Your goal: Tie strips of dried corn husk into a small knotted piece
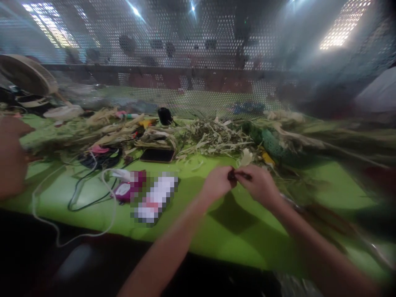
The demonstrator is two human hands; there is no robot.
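Over the green tabletop [198, 235], my left hand [219, 181] and my right hand [260, 185] meet with their fingertips close together. The fingers of both are pinched around something small and dark, too blurred to name. Just beyond them lies a pale dried leaf scrap [246, 156], with a yellow object [267, 157] to its right. Left of my left hand a blurred-out white sheet [158, 196] rests on the table, beside a magenta packet [132, 185]. A dark-screened phone [157, 155] lies flat farther back.
Dried plant strips [213, 136] are heaped along the back, with green netting [274, 142] at the right. A white cable [85, 235] loops over the front edge at left. Another person's arm [10, 156] and a fan [27, 76] are far left. A perforated screen [201, 53] stands behind.
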